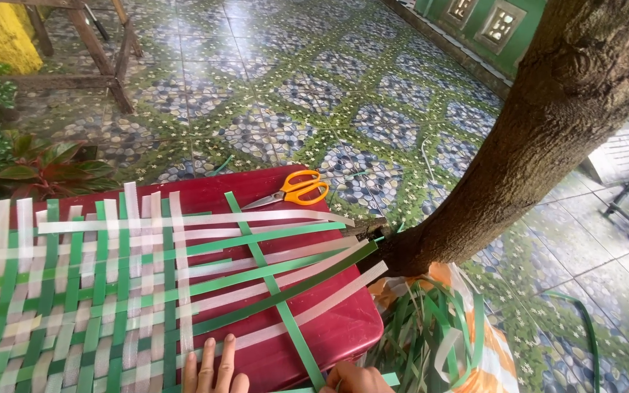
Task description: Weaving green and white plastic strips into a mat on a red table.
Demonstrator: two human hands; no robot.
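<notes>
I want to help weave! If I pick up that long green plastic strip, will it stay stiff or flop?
The long green plastic strip would probably flop and bend: it looks thin and flat, and loose strips nearby curl. It likely weighs little. It may feel slick, since its surface looks smooth.

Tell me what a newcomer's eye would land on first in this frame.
A half-woven mat of flat green and white strips covers the dark red tabletop at lower left, with the left hand flat on its near edge. The right hand pinches one diagonal green strip. Orange-handled scissors lie at the far edge, beside a thick brown tree trunk.
</notes>
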